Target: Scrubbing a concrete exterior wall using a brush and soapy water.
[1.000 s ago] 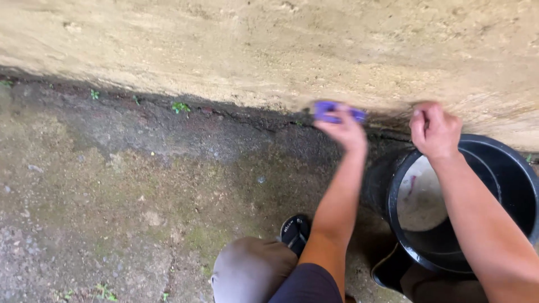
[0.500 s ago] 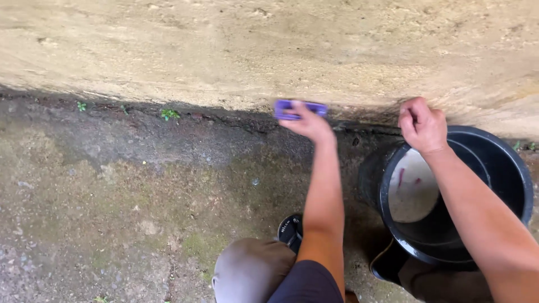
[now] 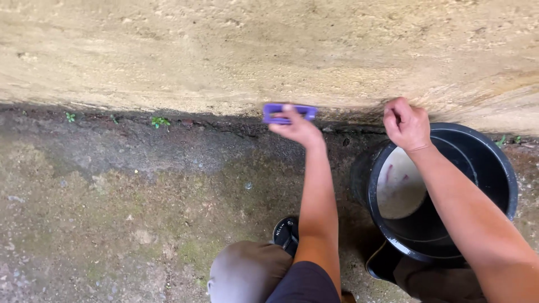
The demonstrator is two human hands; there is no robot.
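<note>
My left hand (image 3: 297, 128) grips a purple scrubbing brush (image 3: 289, 112) and presses it against the foot of a rough, sandy-coloured wall (image 3: 224, 56), just above the dark wet strip where wall meets ground. My right hand (image 3: 406, 124) is closed into a fist and rests against the same wall, right above the far rim of a black bucket (image 3: 494, 163). I cannot see anything inside the fist. The bucket holds murky, whitish water (image 3: 400, 188).
The ground (image 3: 112, 213) is damp, mossy concrete with small green weeds (image 3: 160, 120) along the wall's base. My bent knee (image 3: 247, 272) and a dark sandal (image 3: 287, 233) sit at the bottom centre, left of the bucket.
My left hand has slid the purple brush leftward along the wall's base, away from my right hand. The right hand has stayed against the wall above the bucket.
</note>
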